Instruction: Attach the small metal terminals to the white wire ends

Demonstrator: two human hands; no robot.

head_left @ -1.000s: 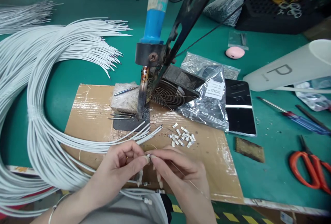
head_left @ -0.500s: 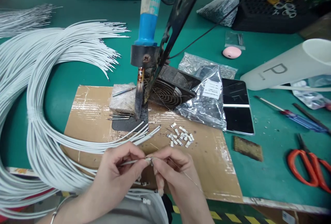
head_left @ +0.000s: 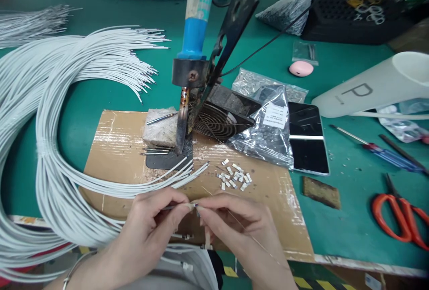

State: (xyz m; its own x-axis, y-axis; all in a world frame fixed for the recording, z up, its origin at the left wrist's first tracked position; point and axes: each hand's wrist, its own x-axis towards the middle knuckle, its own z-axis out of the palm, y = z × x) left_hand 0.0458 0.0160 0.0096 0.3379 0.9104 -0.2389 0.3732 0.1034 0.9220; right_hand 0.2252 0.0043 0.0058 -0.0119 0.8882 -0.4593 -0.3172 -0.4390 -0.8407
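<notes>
My left hand (head_left: 152, 223) pinches the stripped end of a white wire (head_left: 174, 207) near the front edge of the cardboard sheet (head_left: 117, 147). My right hand (head_left: 237, 225) meets it fingertip to fingertip, pinched on a tiny metal terminal at the wire's tip, and a thin strand of solder wire (head_left: 254, 241) trails back across its fingers. Several loose white terminals (head_left: 234, 177) lie on the cardboard just beyond my hands. A few more white wire ends (head_left: 181, 174) fan out towards the soldering iron (head_left: 187, 80), which stands tip-down in its black holder.
A big bundle of white wires (head_left: 50, 115) loops across the left side. Behind the cardboard are a black fan (head_left: 217, 120), silver bags of parts (head_left: 268, 133) and a phone (head_left: 306, 136). To the right lie a white tube (head_left: 368, 89), a screwdriver (head_left: 378, 151) and orange scissors (head_left: 398, 214).
My hands have stayed together at the cardboard's front edge, shifting slightly; my right fingers have stretched flatter along the wire tip. The view has drifted a little.
</notes>
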